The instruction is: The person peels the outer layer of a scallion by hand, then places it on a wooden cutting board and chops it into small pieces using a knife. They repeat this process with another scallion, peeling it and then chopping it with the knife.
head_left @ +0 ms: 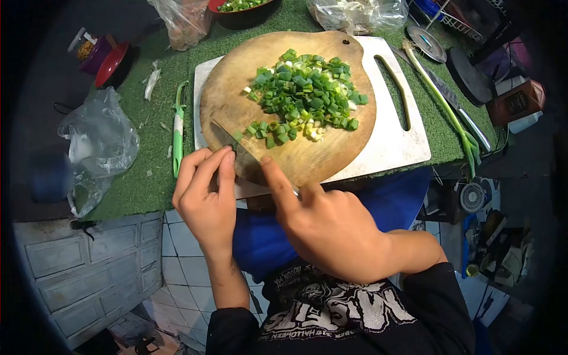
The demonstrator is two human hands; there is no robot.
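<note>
My right hand (pixel 331 228) grips a kitchen knife (pixel 245 151), its index finger stretched along the spine. The blade slants to the upper left over the near left edge of a round wooden chopping board (pixel 222 89). Beside the blade, the fingertips of my left hand (pixel 207 192) are pinched together; what they hold, if anything, is hidden. A bit of green shows at the blade by these fingertips. Chopped green onion (pixel 310 86) lies heaped on the board, with a smaller loose cluster (pixel 272 131) nearer the knife.
Under the round board lies a white cutting board (pixel 408 139). A green-handled peeler (pixel 178 136) is at left, near a clear plastic bag (pixel 97 133). At right lie a whole green onion (pixel 441 97) and another knife (pixel 473 127). A red bowl (pixel 242 16) stands at the back.
</note>
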